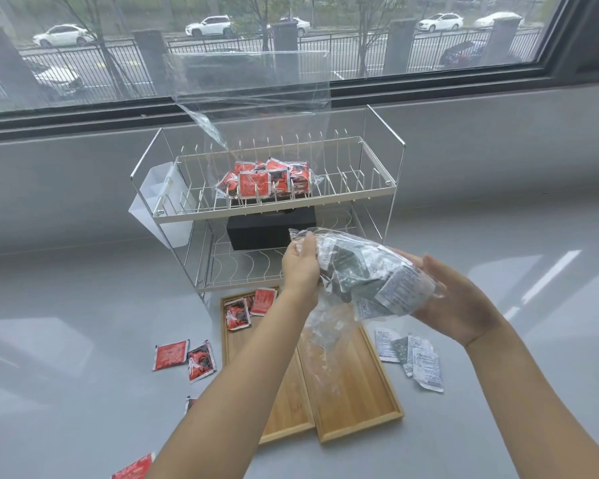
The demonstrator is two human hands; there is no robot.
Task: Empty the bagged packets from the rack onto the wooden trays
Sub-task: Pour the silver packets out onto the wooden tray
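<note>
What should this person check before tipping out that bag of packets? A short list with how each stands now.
1. Both hands on the clear plastic bag of grey and white packets: ok, left hand and right hand hold it.
2. Bag above the right wooden tray: ok.
3. Bag mouth open and pointing down: cannot tell.
4. Earlier packets on trays: not ok, grey and white loose packets and red loose packets lie on the counter.
5. Rack emptied: not ok, a bag of red packets remains on the top shelf.

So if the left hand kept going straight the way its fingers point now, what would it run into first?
Probably the black box on the rack's lower shelf. The left hand, gripping the clear bag of packets, points up and away toward it; depth is unclear.
</note>
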